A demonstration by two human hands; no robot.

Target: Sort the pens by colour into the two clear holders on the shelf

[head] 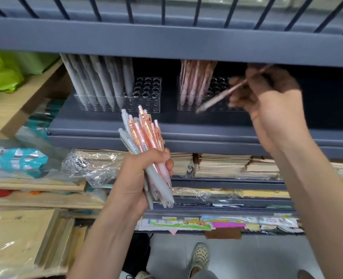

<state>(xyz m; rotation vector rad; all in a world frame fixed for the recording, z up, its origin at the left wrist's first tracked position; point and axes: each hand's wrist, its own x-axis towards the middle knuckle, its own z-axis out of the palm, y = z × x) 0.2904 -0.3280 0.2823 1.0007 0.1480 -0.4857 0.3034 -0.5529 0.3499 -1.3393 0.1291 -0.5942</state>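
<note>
Partway: grey holder (146, 93) mostly filled, pink holder (217, 86) part filled; right hand (267, 101) pinches pen (223, 94) just before pink holder, left hand (138, 178) grips mixed bunch (144, 129)

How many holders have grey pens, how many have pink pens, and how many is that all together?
Holder with grey pens: 1
Holder with pink pens: 1
Total: 2 holders
</note>
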